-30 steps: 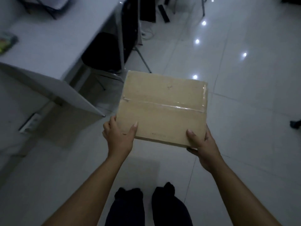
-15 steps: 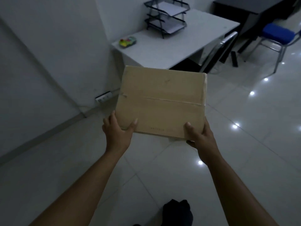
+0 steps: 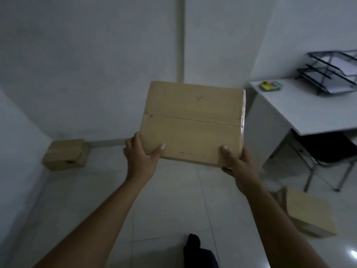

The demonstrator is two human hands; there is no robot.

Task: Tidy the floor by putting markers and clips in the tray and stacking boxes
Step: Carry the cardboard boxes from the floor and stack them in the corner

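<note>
— Holding the flat cardboard box (image 3: 193, 122) up off the floor, is that grip safe enough?

— Only just. The left hand (image 3: 141, 157) and the right hand (image 3: 237, 163) are each clamped on a near corner, thumbs on top, fingers hidden underneath. The far edge has no support, so the box could tip forward and slide out if its contents shift.

— Where would it go?

— Judging by the task, onto another box. One small box (image 3: 65, 154) sits in the corner where wall meets floor, well apart from the person; a second box (image 3: 309, 211) lies on the floor near the counter (image 3: 309, 111), just beside the chair leg.

— Any trouble there?

— The carried box looks wider than the corner one, so it could overhang and topple if set off-centre. The held box also hides the floor ahead, and a foot (image 3: 193, 242) could catch something unseen.

— And the tray?

— A wire tray rack (image 3: 332, 72) stands on the counter, clear of the path.
</note>
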